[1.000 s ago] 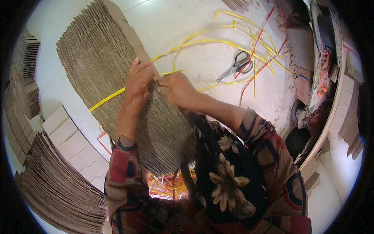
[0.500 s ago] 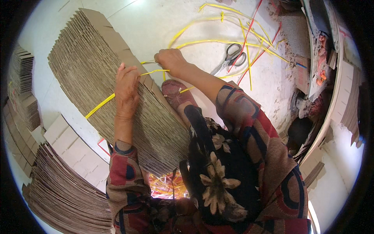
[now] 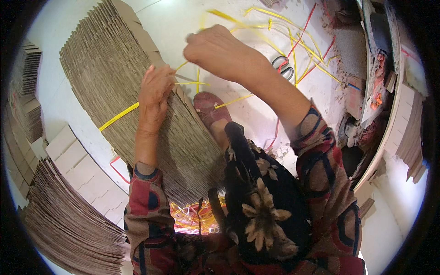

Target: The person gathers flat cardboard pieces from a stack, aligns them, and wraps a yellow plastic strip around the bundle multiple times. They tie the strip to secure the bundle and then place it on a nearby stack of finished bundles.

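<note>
A long stack of flattened brown cardboard (image 3: 133, 101) lies slantwise in front of me, with a yellow plastic strap (image 3: 119, 117) around its middle. My left hand (image 3: 153, 98) rests on the top of the stack near its right edge, its bent fingers closed on the strap, whose loose tail sticks out to the right. Beyond the stack's right edge, my right hand (image 3: 215, 46) is raised in a fist around the strap's other end. A taut piece of strap runs between the fist and the stack. The fingertips of my right hand are partly blurred.
Loose yellow and red straps lie on the pale floor, over black-handled scissors (image 3: 283, 68). My shoe (image 3: 211, 107) stands beside the stack. More cardboard stacks (image 3: 73, 220) stand at the left. A curved board edge (image 3: 389, 123) and clutter line the right side.
My right hand has risen and moved slightly up and right, pulling the strap. My left hand has shifted a little right, its fingers more bent. The view has shifted slightly.
</note>
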`<state>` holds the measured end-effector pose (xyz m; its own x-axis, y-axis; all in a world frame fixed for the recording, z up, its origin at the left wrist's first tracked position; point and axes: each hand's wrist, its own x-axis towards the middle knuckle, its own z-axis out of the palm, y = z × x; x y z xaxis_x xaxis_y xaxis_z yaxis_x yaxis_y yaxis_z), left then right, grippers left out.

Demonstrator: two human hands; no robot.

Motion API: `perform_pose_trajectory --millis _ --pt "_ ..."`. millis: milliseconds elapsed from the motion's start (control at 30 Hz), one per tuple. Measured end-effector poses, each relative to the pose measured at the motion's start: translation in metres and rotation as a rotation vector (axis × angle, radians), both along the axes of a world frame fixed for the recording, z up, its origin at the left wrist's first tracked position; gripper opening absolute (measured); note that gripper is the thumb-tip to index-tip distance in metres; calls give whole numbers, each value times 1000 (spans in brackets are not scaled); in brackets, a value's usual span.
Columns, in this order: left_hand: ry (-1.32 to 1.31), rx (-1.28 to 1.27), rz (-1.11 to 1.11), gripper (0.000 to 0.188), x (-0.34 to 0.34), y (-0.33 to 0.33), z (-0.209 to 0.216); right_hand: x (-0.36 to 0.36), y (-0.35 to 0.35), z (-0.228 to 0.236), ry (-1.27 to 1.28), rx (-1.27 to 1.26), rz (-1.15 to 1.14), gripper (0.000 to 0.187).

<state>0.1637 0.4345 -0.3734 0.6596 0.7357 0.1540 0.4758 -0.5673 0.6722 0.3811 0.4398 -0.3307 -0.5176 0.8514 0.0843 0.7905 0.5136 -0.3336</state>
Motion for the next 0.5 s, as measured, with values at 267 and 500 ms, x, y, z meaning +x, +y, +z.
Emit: perform_pose_trajectory --millis 267,500 --pt "-188 -406 312 17 -1 -10 5 -53 38 29 390 552 -32 5" --pt "-272 -167 500 13 -1 -29 19 -11 -25 -22 1233 -950 -737 16"
